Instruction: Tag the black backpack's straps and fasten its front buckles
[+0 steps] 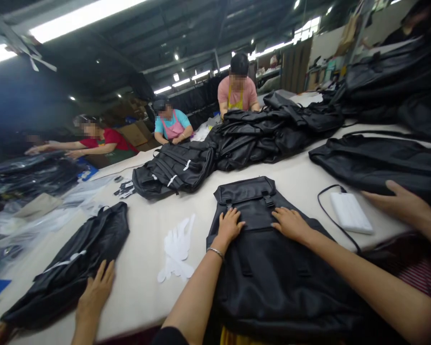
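A black backpack (273,268) lies flat before me on the pale table, its flap folded at the far end and fitted with buckle straps. My left hand (230,226), with a bracelet on its wrist, rests on the flap's left side, fingers apart. On the right side, below a black plastic buckle (268,200), my right hand (290,224) lies with its fingers spread on the fabric. Neither hand grips anything that I can see. Left of the backpack is a small pile of white paper-like strips (177,247).
Co-workers' hands reach in at left (95,292), touching another black bag (82,258), and at right (402,203) beside a black bag (380,163). A white box-shaped device (351,213) with a black cable lies at right. Piled black bags (258,139) stand beyond; several people work behind.
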`<action>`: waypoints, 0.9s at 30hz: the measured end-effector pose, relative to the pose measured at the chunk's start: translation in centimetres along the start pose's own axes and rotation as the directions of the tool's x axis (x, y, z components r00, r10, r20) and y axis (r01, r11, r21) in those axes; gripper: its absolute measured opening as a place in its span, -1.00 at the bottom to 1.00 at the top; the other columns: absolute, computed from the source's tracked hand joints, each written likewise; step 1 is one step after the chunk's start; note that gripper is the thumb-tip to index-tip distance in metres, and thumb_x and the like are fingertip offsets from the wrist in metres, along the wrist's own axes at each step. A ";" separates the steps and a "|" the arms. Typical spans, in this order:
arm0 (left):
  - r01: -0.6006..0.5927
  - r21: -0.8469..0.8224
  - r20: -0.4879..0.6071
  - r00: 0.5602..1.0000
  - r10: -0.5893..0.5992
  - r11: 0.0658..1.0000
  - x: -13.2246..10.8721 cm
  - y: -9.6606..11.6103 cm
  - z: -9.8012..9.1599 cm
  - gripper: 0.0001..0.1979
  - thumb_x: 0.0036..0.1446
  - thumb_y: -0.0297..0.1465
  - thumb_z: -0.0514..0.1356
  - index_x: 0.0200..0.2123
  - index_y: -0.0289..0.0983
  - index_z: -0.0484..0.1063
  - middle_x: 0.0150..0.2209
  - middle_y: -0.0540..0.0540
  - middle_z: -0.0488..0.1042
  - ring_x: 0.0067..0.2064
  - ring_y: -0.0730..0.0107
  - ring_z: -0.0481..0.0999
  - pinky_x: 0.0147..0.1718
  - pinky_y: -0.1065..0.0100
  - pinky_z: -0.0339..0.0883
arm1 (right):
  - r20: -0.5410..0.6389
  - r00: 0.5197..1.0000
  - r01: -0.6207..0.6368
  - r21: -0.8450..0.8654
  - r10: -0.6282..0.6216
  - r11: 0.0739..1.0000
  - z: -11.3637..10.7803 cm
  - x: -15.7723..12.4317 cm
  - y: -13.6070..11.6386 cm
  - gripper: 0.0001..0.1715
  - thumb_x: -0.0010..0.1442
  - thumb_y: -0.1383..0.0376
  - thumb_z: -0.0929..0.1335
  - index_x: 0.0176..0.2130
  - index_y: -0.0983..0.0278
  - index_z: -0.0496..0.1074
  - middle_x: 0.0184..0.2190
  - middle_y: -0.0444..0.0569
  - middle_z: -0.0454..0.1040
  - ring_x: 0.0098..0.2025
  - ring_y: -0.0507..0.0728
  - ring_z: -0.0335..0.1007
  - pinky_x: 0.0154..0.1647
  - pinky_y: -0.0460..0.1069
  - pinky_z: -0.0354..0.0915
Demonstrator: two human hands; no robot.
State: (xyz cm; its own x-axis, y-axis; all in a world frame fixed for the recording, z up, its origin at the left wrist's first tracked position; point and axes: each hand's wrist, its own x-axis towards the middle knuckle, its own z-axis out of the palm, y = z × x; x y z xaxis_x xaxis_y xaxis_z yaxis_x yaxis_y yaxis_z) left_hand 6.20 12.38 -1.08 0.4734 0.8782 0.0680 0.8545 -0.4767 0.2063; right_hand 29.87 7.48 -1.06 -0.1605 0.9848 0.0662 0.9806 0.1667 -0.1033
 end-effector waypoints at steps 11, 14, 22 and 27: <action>0.006 -0.277 -0.034 0.999 -0.016 0.961 -1.8 -1.1 -1.5 -0.47 0.03 -0.24 0.06 0.09 -0.24 0.08 0.18 -0.17 0.00 0.19 0.31 -0.02 0.11 0.21 -0.04 | -0.018 0.999 0.050 0.194 -0.047 0.980 -0.1 0.8 2.0 -0.37 0.10 0.12 0.19 0.10 0.37 0.11 0.16 0.17 -0.03 0.18 0.20 -0.12 0.12 0.13 -0.04; -0.059 -0.378 -0.152 0.988 0.001 0.924 -8.2 -1.3 -3.8 -0.57 0.05 -0.31 0.05 0.02 -0.23 0.18 0.16 -0.13 0.06 0.17 0.36 0.04 0.11 0.27 0.00 | -0.149 0.988 0.076 0.299 -0.032 0.951 -3.3 -4.7 4.7 -0.39 0.08 0.08 0.20 0.07 0.31 0.17 0.13 0.11 0.05 0.16 0.17 -0.06 0.13 0.08 -0.02; -0.026 -0.300 -0.043 0.999 0.013 0.954 -24.2 4.7 -6.3 -0.38 -0.09 -0.20 0.16 0.08 -0.15 0.09 0.14 -0.14 0.09 0.15 0.18 0.05 0.08 0.11 0.04 | -0.059 0.957 0.290 0.227 -0.284 0.930 -4.2 -21.9 2.8 -0.07 -0.15 -0.05 0.33 0.16 0.03 -0.04 0.14 -0.03 0.07 0.16 0.21 -0.07 0.11 0.14 0.03; -0.019 0.008 0.018 1.000 0.019 1.000 -21.9 6.5 -5.3 -0.47 0.01 -0.48 0.04 0.09 -0.14 0.07 0.04 -0.12 0.23 0.03 0.23 0.19 0.00 0.16 0.09 | -0.073 0.974 0.222 0.096 -0.215 0.970 -2.7 -20.8 0.6 -0.42 -0.07 0.43 0.23 0.01 0.21 0.23 -0.03 -0.02 0.31 0.02 0.15 0.15 0.07 0.07 0.07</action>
State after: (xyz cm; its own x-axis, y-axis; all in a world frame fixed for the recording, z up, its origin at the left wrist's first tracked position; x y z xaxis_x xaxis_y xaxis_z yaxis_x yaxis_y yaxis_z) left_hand 0.26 -9.75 3.95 0.4933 0.8682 0.0539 0.8470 -0.4935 0.1976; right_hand 34.07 -13.04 0.17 -0.3592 0.9195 0.1596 0.9050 0.3850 -0.1812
